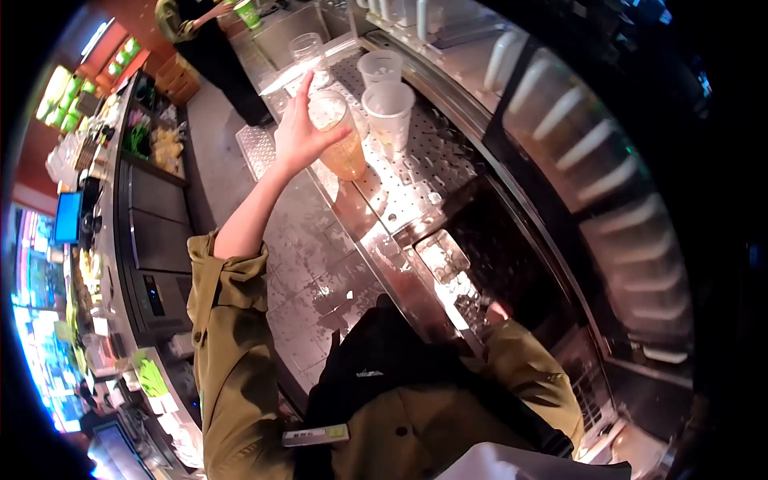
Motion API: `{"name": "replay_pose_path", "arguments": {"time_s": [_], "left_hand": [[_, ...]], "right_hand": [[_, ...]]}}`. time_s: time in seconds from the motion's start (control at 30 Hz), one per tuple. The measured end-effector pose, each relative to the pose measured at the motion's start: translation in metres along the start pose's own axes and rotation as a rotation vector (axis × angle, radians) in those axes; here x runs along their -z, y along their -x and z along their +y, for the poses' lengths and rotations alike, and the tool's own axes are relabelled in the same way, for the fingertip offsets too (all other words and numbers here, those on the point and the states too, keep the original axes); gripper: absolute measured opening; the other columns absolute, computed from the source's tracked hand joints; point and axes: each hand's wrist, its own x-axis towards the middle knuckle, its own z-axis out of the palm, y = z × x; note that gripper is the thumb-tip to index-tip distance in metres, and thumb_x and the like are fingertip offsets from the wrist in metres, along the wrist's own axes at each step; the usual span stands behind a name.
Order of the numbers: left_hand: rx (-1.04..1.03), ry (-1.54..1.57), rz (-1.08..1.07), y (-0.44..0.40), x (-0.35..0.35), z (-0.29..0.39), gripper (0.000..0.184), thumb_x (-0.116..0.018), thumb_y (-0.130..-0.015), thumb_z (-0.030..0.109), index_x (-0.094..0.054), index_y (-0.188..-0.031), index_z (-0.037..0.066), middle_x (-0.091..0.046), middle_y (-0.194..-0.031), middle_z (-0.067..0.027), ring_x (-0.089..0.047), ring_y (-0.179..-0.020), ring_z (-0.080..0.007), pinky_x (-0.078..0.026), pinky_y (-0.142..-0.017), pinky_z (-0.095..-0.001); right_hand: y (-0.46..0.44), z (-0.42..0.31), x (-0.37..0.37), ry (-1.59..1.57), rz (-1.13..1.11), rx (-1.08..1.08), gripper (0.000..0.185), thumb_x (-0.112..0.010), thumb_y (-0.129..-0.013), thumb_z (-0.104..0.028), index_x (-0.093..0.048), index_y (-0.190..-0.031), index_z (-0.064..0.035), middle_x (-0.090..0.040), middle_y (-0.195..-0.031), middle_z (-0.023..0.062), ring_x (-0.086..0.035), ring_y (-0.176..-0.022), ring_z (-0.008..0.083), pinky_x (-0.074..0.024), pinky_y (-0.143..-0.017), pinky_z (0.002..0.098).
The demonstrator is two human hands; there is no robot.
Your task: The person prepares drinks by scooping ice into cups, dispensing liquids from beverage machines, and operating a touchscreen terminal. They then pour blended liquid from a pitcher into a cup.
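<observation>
My left hand (302, 134) is spread, thumb and fingers apart, at the near side of a clear cup (346, 158) with an amber drink. The thumb overlaps the cup's side in view; whether it touches I cannot tell. That cup stands at the edge of a perforated metal drip tray (428, 172). Low on the right, my right hand (498, 310) is mostly hidden by shadow and sleeve. It appears closed round the dark handle end of an ice scoop (442, 258), whose bowl holds pale ice over a dark well in the counter.
Two translucent cups (390, 112) (379, 67) and a clear cup (306, 50) stand on the tray. White stacked cups (596, 176) line the right side. A person (210, 48) holds a green cup (247, 13) at the far end. A counter with a screen (69, 217) runs along the left.
</observation>
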Motion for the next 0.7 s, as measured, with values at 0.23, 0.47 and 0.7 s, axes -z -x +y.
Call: {"name": "replay_pose_path", "arguments": {"time_s": [0.23,0.47,0.7], "left_hand": [[0.102,-0.065,0.055,0.003,-0.002,0.003,0.104,-0.075,-0.057,0.041,-0.014,-0.137,0.015,-0.048,-0.109,-0.0212,-0.049,-0.101,-0.0322,-0.042,-0.084,-0.0390],[0.032,0.036,0.022,0.006,0.005,0.009,0.102,-0.076,-0.058,0.036,-0.015,-0.136,0.011,-0.042,-0.122,-0.0193,-0.050,-0.103,-0.0315,-0.041,-0.087,-0.0382],[-0.088,0.090,0.024,-0.005,-0.002,-0.022,0.105,-0.077,-0.056,0.041,-0.017,-0.137,0.011,-0.045,-0.117,-0.0178,-0.049,-0.102,-0.0288,-0.041,-0.087,-0.0381]], "right_hand": [[-0.036,0.031,-0.043,0.046,-0.027,0.001,0.028,-0.054,-0.077,-0.024,-0.061,-0.095,-0.0028,-0.061,-0.094,0.0186,-0.059,-0.089,0.0319,-0.0470,-0.072,0.0391],[0.031,0.071,0.023,-0.030,0.012,-0.015,0.028,-0.055,-0.077,-0.025,-0.061,-0.094,-0.0033,-0.061,-0.093,0.0187,-0.059,-0.088,0.0323,-0.0467,-0.071,0.0394],[0.133,0.009,0.170,-0.182,0.268,0.004,0.027,-0.054,-0.077,-0.027,-0.060,-0.092,-0.0050,-0.060,-0.089,0.0185,-0.058,-0.086,0.0334,-0.0453,-0.070,0.0404]]}}
